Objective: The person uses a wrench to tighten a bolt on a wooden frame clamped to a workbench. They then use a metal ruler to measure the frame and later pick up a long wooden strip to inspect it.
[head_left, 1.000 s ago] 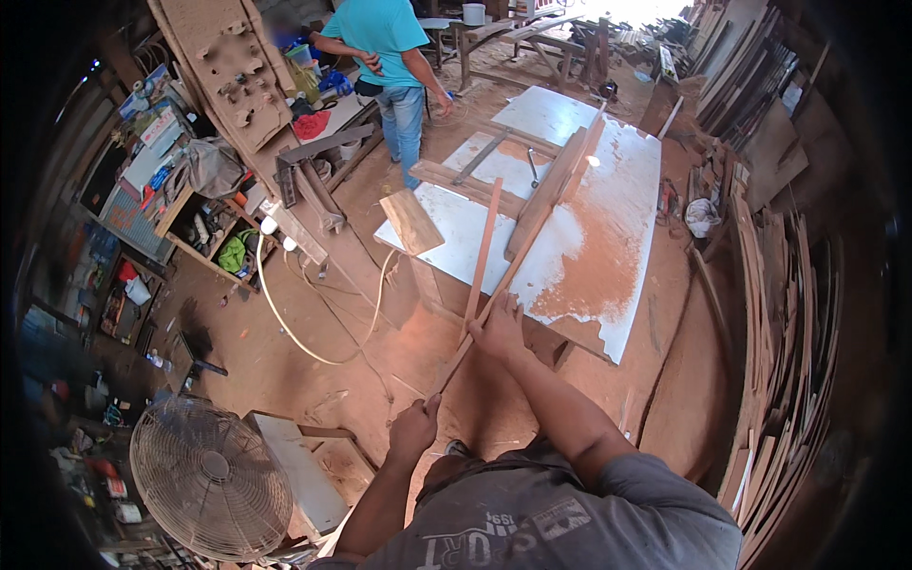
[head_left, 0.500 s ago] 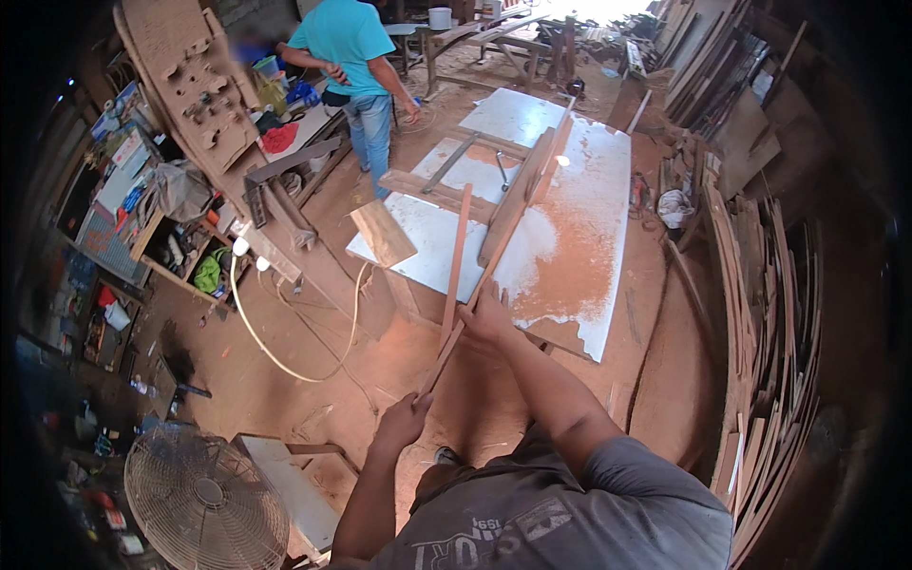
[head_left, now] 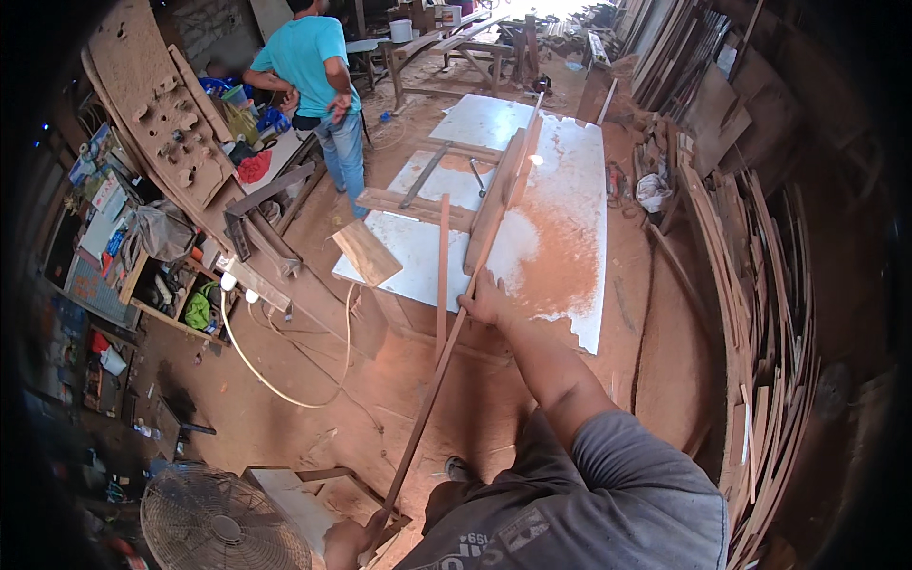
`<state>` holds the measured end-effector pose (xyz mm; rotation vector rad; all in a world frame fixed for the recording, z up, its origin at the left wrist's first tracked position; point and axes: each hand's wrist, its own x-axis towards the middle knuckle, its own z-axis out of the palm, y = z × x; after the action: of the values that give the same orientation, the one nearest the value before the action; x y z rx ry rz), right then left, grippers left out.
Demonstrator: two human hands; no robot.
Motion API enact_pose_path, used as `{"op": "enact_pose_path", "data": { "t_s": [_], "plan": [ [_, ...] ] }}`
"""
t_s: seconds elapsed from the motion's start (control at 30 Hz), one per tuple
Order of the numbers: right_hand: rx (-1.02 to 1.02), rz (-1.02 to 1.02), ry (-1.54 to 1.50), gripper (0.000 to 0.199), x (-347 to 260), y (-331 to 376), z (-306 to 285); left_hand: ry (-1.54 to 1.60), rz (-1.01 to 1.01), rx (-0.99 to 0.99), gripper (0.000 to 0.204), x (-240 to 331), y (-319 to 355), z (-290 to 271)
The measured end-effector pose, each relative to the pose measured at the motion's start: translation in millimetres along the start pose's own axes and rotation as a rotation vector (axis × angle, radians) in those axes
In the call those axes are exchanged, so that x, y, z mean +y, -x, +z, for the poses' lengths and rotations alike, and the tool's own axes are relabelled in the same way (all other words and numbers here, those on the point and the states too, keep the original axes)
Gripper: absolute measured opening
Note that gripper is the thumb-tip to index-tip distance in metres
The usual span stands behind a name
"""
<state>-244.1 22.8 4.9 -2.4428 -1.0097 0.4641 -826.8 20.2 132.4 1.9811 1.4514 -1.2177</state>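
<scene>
I stand at a white saw table [head_left: 570, 218] dusted with sawdust. A long thin wooden strip [head_left: 427, 399] slants from the lower edge of the view up onto the table, alongside a tall wooden fence board [head_left: 499, 195]. My right hand [head_left: 484, 299] presses on the strip at the table's near edge. My left hand [head_left: 347, 543] grips the strip's near end, low by my body. A second thin strip [head_left: 442, 275] lies on the table and hangs over its near edge, just left of my right hand.
Another person in a turquoise shirt [head_left: 318, 66] stands at a cluttered bench far left. A floor fan [head_left: 214, 522] sits at lower left. A cable [head_left: 266, 370] loops over the sawdust floor. A wood offcut [head_left: 366, 252] rests on the table's left corner. Stacked planks [head_left: 760, 313] line the right.
My left hand has slid back down the strip to its near end, close to my body. My right hand has stayed on the strip at the table edge.
</scene>
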Motion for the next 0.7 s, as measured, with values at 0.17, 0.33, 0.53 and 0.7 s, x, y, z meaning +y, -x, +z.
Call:
{"op": "enact_pose_path", "data": {
  "t_s": [0.17, 0.33, 0.53, 0.7],
  "plan": [
    [-0.008, 0.012, -0.008, 0.113, 10, -13, -7, -0.016, -0.043, -0.005, 0.12, -4, -6, 12],
    [-0.026, -0.004, -0.043, 0.113, 9, -24, -14, 0.24, -0.192, -0.359, 0.102, -55, 2, 35],
    [0.022, -0.019, -0.065, 0.111, 21, -37, -7, 0.602, -0.089, -0.191, 0.089, -62, 14, 61],
    [0.042, 0.019, -0.12, 0.11, 20, -31, -25, 0.657, 0.027, 0.033, 0.087, -31, 31, 49]
  ]
}}
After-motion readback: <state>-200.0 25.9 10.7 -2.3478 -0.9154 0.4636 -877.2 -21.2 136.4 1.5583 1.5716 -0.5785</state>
